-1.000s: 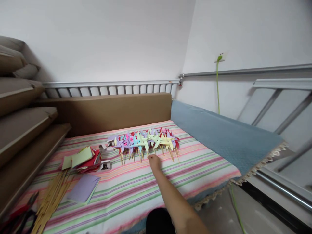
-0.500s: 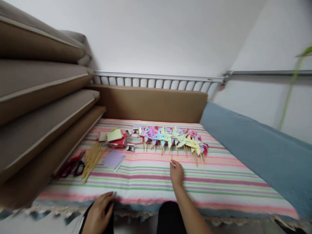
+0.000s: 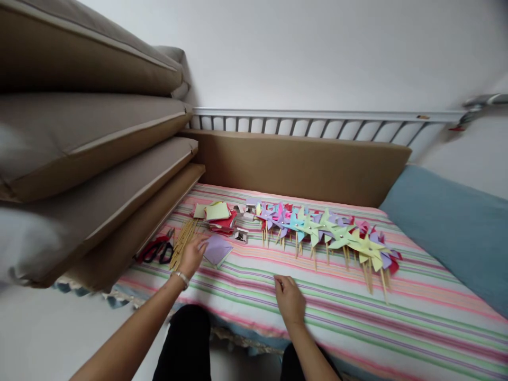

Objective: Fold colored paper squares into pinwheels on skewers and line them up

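My left hand (image 3: 193, 255), with a bracelet on the wrist, reaches onto the striped bedspread (image 3: 317, 312) and touches the edge of a lilac paper square (image 3: 217, 250), right beside a bundle of wooden sticks (image 3: 181, 243). Its fingers are apart. My right hand (image 3: 289, 300) rests on the spread in front of a long row of coloured paper pinwheels (image 3: 323, 228) on sticks; it holds nothing that I can see.
A stack of coloured paper squares (image 3: 220, 216) lies behind the lilac sheet. Red-handled scissors (image 3: 155, 250) lie left of the sticks. Brown cushions (image 3: 79, 159) are piled at left, a brown board (image 3: 301, 166) and metal rail at the back, a blue cover (image 3: 448, 222) at right.
The view has swung left. My right hand drew back from the pinwheel row toward me. My left hand rose from my lap and reached out to the lilac paper.
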Demonstrator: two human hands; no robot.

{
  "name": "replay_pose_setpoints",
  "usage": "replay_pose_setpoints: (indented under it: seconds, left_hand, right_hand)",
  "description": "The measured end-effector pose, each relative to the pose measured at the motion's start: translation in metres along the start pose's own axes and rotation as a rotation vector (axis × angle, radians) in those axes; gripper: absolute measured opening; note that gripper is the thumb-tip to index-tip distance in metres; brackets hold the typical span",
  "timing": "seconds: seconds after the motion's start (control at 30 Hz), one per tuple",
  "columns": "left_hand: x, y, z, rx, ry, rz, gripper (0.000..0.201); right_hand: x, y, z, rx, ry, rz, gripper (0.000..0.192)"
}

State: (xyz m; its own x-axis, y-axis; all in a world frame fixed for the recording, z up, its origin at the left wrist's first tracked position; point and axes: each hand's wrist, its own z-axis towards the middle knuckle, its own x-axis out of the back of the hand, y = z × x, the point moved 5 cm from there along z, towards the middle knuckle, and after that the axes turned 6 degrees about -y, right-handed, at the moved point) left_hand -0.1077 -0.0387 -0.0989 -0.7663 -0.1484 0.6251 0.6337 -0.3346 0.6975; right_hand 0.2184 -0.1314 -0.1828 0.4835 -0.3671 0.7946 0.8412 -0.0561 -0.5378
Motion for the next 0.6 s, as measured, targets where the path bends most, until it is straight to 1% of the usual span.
replay_pose_setpoints:
  seconds: [0.07,0.1,0.17,0.23,0.3,0.43,0.53,0.6]
  left_hand:
    - [0.001,-0.008,0.029,0.031,0.001,0.031,0.026]
    - [-0.001,-0.012,0.038,0.051,0.002,0.052,0.026]
    - [-0.009,-0.018,0.046,0.073,-0.019,0.098,0.025]
    - [-0.021,-0.021,0.04,0.07,-0.074,0.146,0.021]
    - [-0.035,-0.02,0.028,0.055,-0.148,0.195,0.02]
    - [-0.058,-0.012,0.005,0.06,-0.241,0.299,0.038]
    - [-0.069,-0.008,0.002,0.09,-0.28,0.356,0.048]
    - [-0.072,-0.008,0.003,0.117,-0.297,0.381,0.047]
  right_hand:
    - [-0.001,0.0,0.0,0.004,-0.006,-0.025,0.024]
    - [-0.002,0.0,-0.001,0.006,-0.009,-0.036,0.024]
    - [-0.002,-0.001,-0.002,0.006,-0.012,-0.055,0.023]
    - [-0.002,-0.001,-0.002,0.002,-0.014,-0.072,0.022]
    - [-0.002,-0.002,-0.001,0.0,-0.014,-0.086,0.021]
    - [-0.001,-0.003,0.0,0.006,-0.01,-0.102,0.019]
    - [0.001,-0.004,-0.001,0.013,-0.007,-0.108,0.019]
    - [0.002,-0.005,-0.001,0.015,-0.006,-0.11,0.019]
